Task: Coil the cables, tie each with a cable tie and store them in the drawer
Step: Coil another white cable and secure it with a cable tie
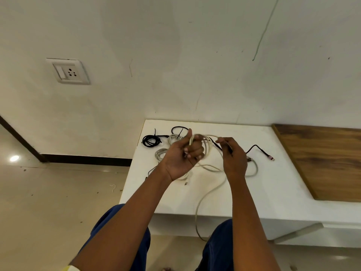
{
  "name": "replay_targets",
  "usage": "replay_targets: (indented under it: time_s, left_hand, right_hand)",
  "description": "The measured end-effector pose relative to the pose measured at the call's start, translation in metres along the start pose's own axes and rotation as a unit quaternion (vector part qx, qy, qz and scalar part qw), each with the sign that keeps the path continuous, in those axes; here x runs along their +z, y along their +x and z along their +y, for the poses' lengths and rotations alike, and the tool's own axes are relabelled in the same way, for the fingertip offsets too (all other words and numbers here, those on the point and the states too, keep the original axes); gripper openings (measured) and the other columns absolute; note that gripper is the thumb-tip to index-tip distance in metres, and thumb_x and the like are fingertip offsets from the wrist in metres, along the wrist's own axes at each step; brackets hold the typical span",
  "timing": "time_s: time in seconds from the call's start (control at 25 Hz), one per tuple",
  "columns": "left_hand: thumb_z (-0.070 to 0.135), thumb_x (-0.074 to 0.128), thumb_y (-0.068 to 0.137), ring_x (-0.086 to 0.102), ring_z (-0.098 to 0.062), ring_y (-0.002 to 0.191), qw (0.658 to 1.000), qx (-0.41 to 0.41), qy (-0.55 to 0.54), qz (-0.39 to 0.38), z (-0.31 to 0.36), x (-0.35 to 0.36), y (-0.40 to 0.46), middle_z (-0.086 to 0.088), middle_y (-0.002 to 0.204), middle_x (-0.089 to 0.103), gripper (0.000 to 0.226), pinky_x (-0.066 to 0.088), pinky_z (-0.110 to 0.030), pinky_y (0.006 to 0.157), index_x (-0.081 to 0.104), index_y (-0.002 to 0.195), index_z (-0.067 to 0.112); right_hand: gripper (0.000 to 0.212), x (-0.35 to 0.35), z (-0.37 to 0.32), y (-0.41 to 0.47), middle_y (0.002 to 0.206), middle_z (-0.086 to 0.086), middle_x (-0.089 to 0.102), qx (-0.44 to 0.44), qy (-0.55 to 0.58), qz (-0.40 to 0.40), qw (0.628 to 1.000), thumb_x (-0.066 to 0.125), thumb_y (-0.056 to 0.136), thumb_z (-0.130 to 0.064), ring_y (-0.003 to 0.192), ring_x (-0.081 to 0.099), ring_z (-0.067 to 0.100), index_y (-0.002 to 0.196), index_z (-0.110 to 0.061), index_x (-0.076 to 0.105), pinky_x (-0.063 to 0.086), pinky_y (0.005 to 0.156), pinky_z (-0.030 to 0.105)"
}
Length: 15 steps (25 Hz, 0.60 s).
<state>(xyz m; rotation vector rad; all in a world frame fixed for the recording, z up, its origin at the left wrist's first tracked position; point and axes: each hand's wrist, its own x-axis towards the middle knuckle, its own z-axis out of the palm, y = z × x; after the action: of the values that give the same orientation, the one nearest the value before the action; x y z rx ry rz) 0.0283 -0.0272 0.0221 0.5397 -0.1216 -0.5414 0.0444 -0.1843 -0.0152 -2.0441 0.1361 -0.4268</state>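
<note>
- Gripping the white cable coil (207, 146), the left hand (180, 157) curls round its loops.
- Right hand (233, 157), just beside, pinches a black cable tie (218, 146) (coil lies leftward).

White cable (203, 200) tail — perhaps hidden behind knee.

Around my work surface: wall, socket, floor, wood panel.

I see a white wall (195, 55) carrying a switch-and-socket plate (67, 71) at upper left and a thin greenish streak (262, 34) at upper right; a dark skirting (86, 159) runs along its foot above the glossy beige floor (58, 202) (one bright light reflection on it), and a brown wooden panel (322, 163) adjoins the white table (273, 192).
</note>
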Motion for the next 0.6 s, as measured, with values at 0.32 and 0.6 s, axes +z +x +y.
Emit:
replay_targets:
  time_s: [0.32, 0.6]
  left_hand:
    - [0.033, 0.030, 0.102, 0.040, -0.007, 0.045, 0.970, 0.186, -0.136, 0.077, 0.038, -0.013, -0.010, 0.008, 0.052, 0.042, 0.038, 0.045, -0.018, 0.062, 0.053, 0.080, 0.013]
    - [0.033, 0.033, 0.102, 0.055, -0.009, 0.054, 0.946, 0.260, -0.076, 0.176, 0.041, -0.016, -0.010, 0.005, 0.063, 0.060, 0.033, 0.048, -0.019, 0.065, 0.052, 0.083, 0.013]
  right_hand:
    - [0.027, 0.007, 0.002, -0.004, 0.054, -0.012, 0.051, -0.019, -0.065, -0.109, 0.992, 0.051, 0.089, -0.052, 0.052, 0.044, 0.006, 0.076, -0.031, 0.058, 0.032, 0.054, 0.025]
    - [0.016, 0.018, 0.012, -0.005, 0.085, -0.013, 0.061, -0.047, -0.086, -0.139, 0.985, 0.049, 0.096, -0.029, 0.080, 0.055, 0.008, 0.085, -0.027, 0.060, 0.038, 0.064, 0.023]
